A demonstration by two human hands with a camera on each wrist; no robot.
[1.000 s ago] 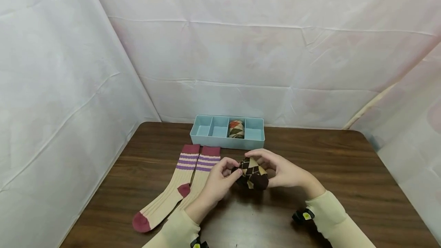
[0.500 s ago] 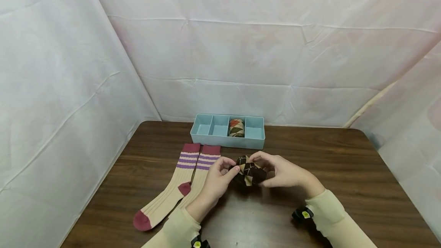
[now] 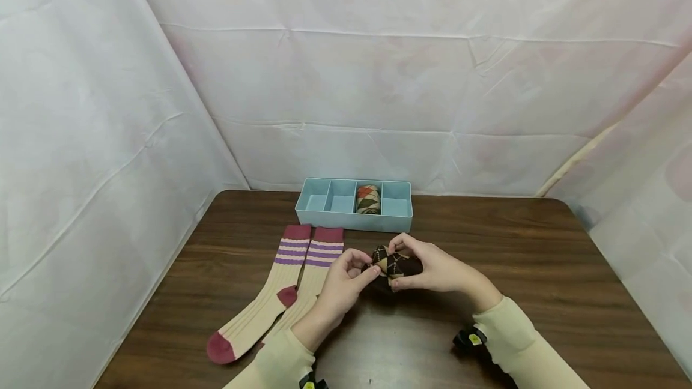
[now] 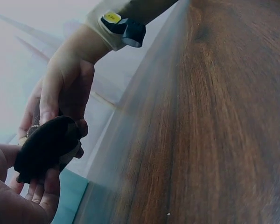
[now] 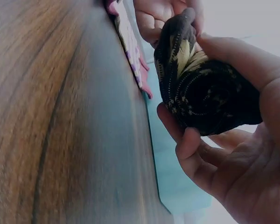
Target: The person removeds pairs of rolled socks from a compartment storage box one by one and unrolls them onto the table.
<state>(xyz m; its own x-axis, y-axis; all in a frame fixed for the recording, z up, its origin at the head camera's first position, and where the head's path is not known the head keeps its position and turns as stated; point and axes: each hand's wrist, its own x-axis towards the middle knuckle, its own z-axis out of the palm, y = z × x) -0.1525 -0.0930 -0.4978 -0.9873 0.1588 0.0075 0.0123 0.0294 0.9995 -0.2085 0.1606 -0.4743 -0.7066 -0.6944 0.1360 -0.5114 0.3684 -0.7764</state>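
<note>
Between the two hands, just above the table, is a rolled pair of argyle socks (image 3: pixel 397 264) in dark brown and tan. My left hand (image 3: pixel 346 278) pinches its left edge between thumb and fingers. Around its right side curls my right hand (image 3: pixel 440 269), thumb in front and fingers behind. The right wrist view shows the spiral end of the rolled socks (image 5: pixel 210 95), with the right hand (image 5: pixel 242 172) gripping them. In the left wrist view the socks (image 4: pixel 49 144) appear as a dark oval, pinched by the left hand (image 4: pixel 28 198) at lower left.
A light blue four-section organizer (image 3: pixel 354 221) stands at the table's back; its third section holds a rolled argyle sock bundle (image 3: pixel 369 200). Two cream socks (image 3: pixel 265 302) with maroon ends and purple stripes lie flat left of the hands. White cloth (image 3: pixel 346 77) hangs behind the table (image 3: pixel 540 269).
The right hand has shifted its grip around the rolled socks, its thumb moving left across the front. The bundle has turned and looks more compact. The left hand keeps its pinch.
</note>
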